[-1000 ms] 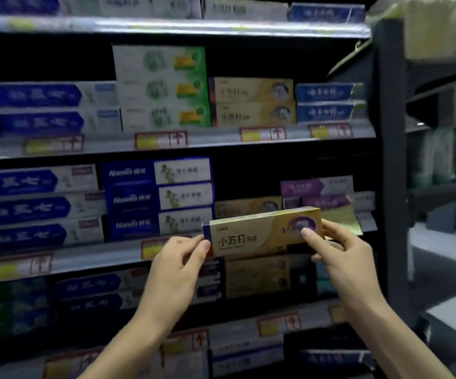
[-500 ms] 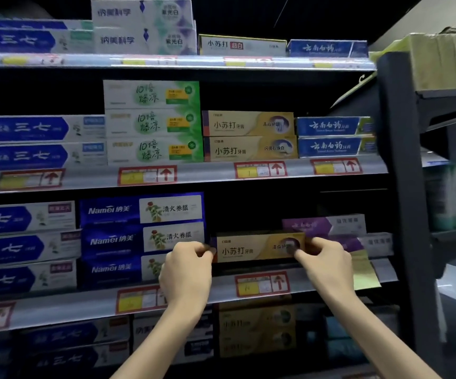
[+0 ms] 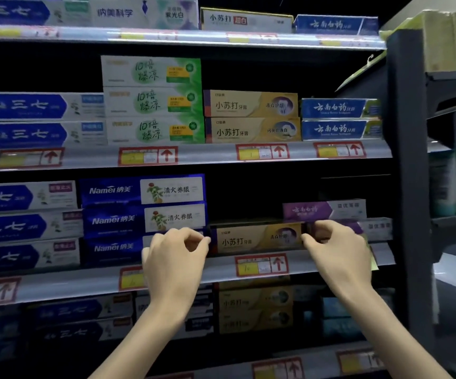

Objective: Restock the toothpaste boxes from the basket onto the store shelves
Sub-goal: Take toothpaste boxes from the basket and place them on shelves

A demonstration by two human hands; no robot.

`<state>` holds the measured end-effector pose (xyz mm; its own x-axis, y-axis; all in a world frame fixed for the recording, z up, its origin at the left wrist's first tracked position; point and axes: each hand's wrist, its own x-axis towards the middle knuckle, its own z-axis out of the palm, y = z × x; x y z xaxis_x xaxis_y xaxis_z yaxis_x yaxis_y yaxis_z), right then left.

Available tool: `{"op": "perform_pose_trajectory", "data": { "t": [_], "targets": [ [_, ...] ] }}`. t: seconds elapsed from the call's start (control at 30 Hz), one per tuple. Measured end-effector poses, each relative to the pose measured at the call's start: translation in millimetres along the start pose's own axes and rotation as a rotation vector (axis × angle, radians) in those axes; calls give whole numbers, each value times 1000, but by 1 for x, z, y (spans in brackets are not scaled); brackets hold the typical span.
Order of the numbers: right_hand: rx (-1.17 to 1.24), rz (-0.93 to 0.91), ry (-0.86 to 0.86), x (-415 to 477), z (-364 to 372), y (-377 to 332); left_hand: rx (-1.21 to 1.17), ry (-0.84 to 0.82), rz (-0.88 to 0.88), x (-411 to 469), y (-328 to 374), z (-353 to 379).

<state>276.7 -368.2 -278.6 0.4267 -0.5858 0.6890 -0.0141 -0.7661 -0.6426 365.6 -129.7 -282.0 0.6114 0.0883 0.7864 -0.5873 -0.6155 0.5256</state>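
Both my bare forearms reach up and forward, set apart. My left grip point(image 3: 176, 258) is curled, thumb and forefinger nipping the left end of the toothpaste box point(image 3: 254, 239). My right grip point(image 3: 336, 253) curls round its right end, knuckles toward me.

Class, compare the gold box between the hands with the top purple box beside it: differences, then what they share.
The gold box is gold; the purple box is purple and white. The left hand and right hand pinch the gold box's ends; the purple box sits higher, atop another box. Both lie lengthwise, facing out.
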Motion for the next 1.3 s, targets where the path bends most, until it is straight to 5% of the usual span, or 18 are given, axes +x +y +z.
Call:
{"op": "perform_pose_trajectory", "data": {
  "t": [0.13, 0.3, 0.7, 0.87, 1.07, 1.3],
  "targets": [
    [158, -65, -36, -57, -20, -11, -284, -164, -42, -29, -6, -40],
    [468, 120, -292, -132, -10, -15, -498, -342, -175, -72, -25, -69],
    [343, 299, -588, -314, 39, 30, -428, -661, -284, -229, -162, -81],
    [124, 349, -848, -386, 69, 57, -374, -830, -306, -289, -214, -71],
    [-533, -66, -1214, -433, 92, 81, -272, -997, -300, -320, -252, -48],
    [-694, -355, -1385, -488, 120, 96, -270, -1023, -350, -319, -250, -42]
  ]
}}
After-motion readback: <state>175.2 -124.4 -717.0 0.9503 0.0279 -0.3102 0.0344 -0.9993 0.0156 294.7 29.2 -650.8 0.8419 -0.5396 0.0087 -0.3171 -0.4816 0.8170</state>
